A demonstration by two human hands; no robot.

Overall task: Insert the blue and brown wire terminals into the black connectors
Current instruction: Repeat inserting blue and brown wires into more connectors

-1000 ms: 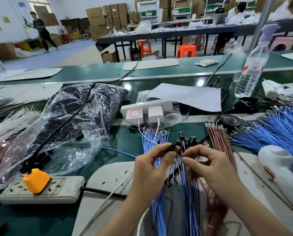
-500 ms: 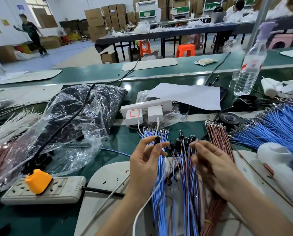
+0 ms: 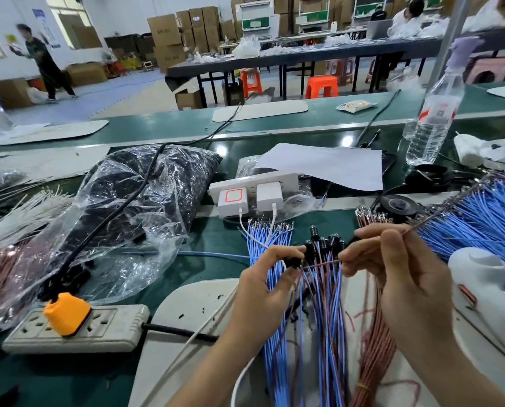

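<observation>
My left hand [image 3: 264, 284] pinches a small black connector [image 3: 294, 261] between thumb and fingers. My right hand [image 3: 398, 271] pinches a single brown wire [image 3: 323, 264], whose tip points left at that connector. Between the hands stands a cluster of black connectors [image 3: 323, 242] with blue and brown wires hanging from them. A loose bundle of blue wires [image 3: 270, 233] lies behind my left hand. Behind and under my right hand lies a bundle of brown wires [image 3: 373, 348].
A large fan of blue wires [image 3: 486, 218] and a white device [image 3: 486, 286] lie at the right. A bag of black parts [image 3: 139, 195], a power strip with an orange plug [image 3: 69, 324], chargers [image 3: 248, 198], a tape roll [image 3: 398, 205] and a water bottle [image 3: 430, 121] surround the white work mat [image 3: 186, 318].
My right hand has picked a brown wire and brought its tip toward the connector in my left hand. My left hand has come back to the middle.
</observation>
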